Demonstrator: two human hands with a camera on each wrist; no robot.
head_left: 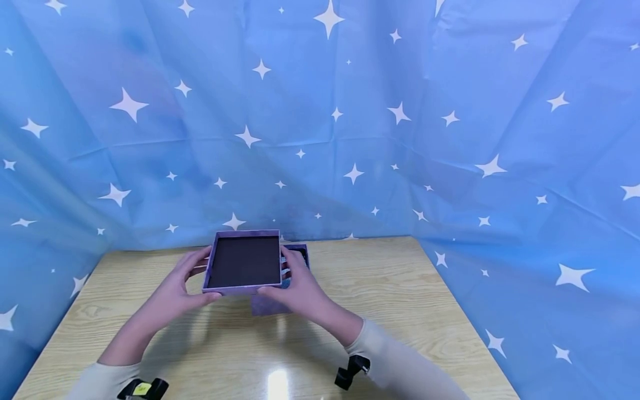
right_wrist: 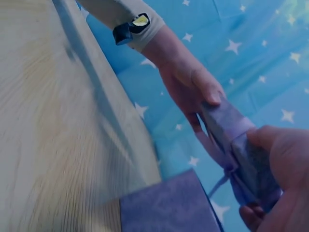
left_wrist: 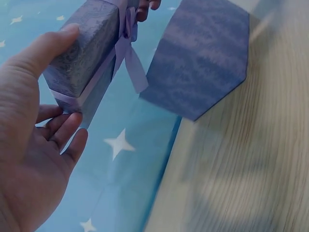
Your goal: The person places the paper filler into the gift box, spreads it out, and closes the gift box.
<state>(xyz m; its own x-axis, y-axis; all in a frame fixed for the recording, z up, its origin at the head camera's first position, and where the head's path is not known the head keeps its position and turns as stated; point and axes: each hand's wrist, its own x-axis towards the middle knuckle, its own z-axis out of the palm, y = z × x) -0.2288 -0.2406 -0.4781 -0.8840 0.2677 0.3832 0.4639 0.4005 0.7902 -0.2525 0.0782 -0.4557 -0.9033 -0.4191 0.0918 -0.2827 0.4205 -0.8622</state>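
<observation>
Both hands hold a shallow purple box lid (head_left: 244, 261) up over the table, its dark inside facing the head camera. My left hand (head_left: 175, 289) grips its left side, thumb near the front corner and fingers toward the far corner. On the other side my right hand (head_left: 302, 289) grips the right edge, thumb at the near corner. A lilac ribbon (left_wrist: 127, 58) with a bow and hanging tail runs round the lid's patterned outside. Partly hidden behind lid and right hand, the purple box base (head_left: 270, 305) stands on the table, with some dark and blue contents showing.
The wood-grain table (head_left: 390, 311) reaches back to a blue curtain (head_left: 310, 139) with white stars, which also hangs along both sides. A bright light reflection lies on the tabletop near the front. Each sleeve carries a black wrist mount (head_left: 352, 371).
</observation>
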